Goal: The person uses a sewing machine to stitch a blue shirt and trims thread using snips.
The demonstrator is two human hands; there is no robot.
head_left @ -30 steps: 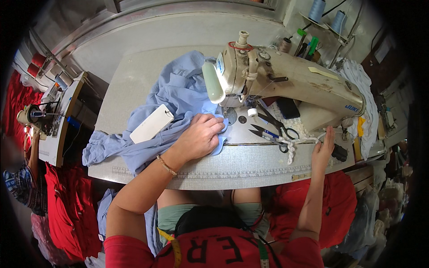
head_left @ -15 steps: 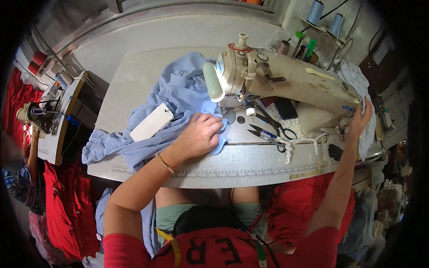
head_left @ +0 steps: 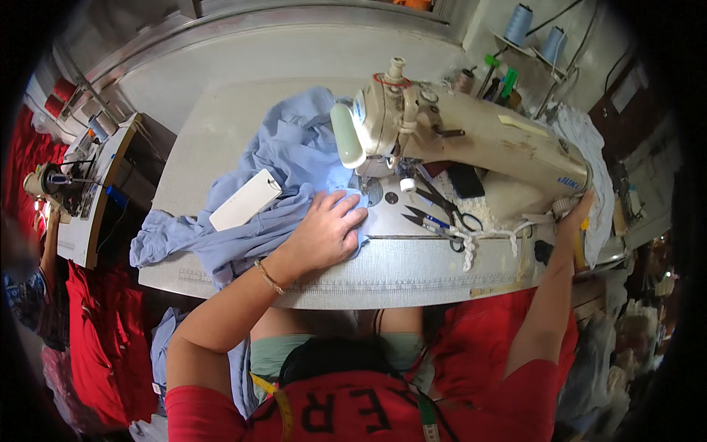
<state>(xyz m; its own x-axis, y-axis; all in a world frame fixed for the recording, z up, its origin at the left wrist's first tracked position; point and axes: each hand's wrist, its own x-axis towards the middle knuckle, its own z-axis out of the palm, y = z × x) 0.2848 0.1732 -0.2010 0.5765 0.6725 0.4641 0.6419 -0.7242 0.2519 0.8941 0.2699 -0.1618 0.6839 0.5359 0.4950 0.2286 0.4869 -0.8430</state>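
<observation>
My left hand (head_left: 330,230) lies open, fingers a little apart, on a light blue garment (head_left: 291,140) just in front of the presser foot (head_left: 364,184). The garment is bunched across the left half of the table, and part of it reaches under the head of a beige sewing machine (head_left: 471,118). A white card tag (head_left: 245,199) on a dark string rests on the cloth. At the machine's right end, my right hand (head_left: 576,214) is beside the handwheel (head_left: 588,177); its fingers are mostly hidden. The machine's lamp lights the needle area.
Black scissors (head_left: 449,206) and blue-handled thread snips (head_left: 428,219) lie right of the needle, near a dark phone (head_left: 465,180). A braided white cord (head_left: 492,234) runs along there. Blue thread cones (head_left: 518,26) stand behind. Red garments (head_left: 110,339) hang at left, near another person's machine.
My right hand has slid down and toward me along the handwheel. My left hand's fingers have spread a little on the cloth. The whole view has shifted slightly.
</observation>
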